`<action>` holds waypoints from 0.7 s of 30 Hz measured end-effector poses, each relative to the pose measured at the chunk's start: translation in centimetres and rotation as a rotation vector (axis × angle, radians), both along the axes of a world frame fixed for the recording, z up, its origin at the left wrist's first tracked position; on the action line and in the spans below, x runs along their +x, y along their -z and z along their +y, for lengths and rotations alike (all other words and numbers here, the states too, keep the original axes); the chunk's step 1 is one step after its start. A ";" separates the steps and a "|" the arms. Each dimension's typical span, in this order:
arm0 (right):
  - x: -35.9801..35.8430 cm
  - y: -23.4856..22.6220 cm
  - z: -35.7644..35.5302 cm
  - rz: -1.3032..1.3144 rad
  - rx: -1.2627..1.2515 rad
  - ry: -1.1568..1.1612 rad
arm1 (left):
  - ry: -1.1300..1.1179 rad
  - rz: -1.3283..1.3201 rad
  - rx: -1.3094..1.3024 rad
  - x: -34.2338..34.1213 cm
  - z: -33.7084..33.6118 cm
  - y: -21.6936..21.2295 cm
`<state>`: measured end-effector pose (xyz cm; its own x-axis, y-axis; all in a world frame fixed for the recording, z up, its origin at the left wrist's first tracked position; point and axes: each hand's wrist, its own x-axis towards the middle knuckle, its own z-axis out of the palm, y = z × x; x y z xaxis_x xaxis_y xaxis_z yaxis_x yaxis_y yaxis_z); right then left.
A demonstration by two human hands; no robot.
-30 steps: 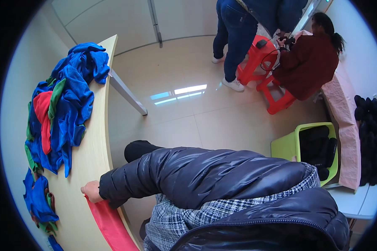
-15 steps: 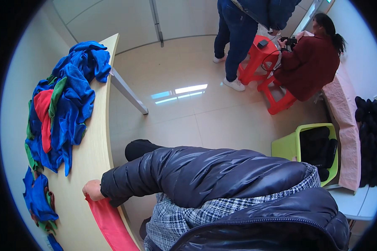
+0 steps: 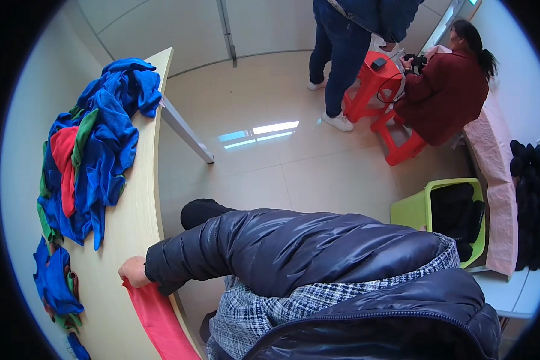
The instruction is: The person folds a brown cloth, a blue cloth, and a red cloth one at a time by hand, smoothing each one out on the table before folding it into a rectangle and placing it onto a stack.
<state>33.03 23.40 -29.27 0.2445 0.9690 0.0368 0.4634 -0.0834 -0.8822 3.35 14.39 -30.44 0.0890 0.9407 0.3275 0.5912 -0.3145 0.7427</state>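
My right hand [image 3: 135, 272] is closed on the upper end of a red cloth [image 3: 157, 321] at the near edge of the table. From my fingers the cloth runs flat along that edge and out of view at the bottom. The dark puffer sleeve of my right arm [image 3: 222, 243] reaches across from the right. My left hand is out of view. Farther up the table lies a heap of blue cloths [image 3: 111, 132], with a red cloth [image 3: 65, 162] and green pieces among them. A smaller pile of blue cloths [image 3: 54, 276] sits at the table's left side.
The pale wooden table [image 3: 141, 198] has a metal leg [image 3: 187, 130] on the floor side. Behind, one person [image 3: 345, 48] stands and another person [image 3: 441, 96] sits by red stools [image 3: 372, 81]. A green bin [image 3: 411, 207] with black items stands right, near pink paper [image 3: 501, 210] and black bundles [image 3: 531, 204].
The whole view has shifted very slightly. My right hand keeps its hold on the red cloth, and nothing else has visibly moved.
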 end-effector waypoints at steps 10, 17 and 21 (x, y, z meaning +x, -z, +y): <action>0.7 -0.6 0.9 0.083 -0.084 -0.227 | -0.278 0.481 0.210 -10.1 -2.2 2.8; 1.9 0.7 0.5 0.013 0.119 -0.177 | -0.446 -0.069 0.009 -7.1 -3.5 1.6; 1.9 0.4 0.9 0.114 0.017 -0.183 | -0.470 -0.035 -0.014 -6.7 -3.3 0.9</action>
<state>34.91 24.26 -29.63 0.0677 0.9971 0.0359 0.3663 0.0086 -0.9304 -3.39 11.14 -31.35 -0.3584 0.8806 0.3101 0.6419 -0.0087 0.7668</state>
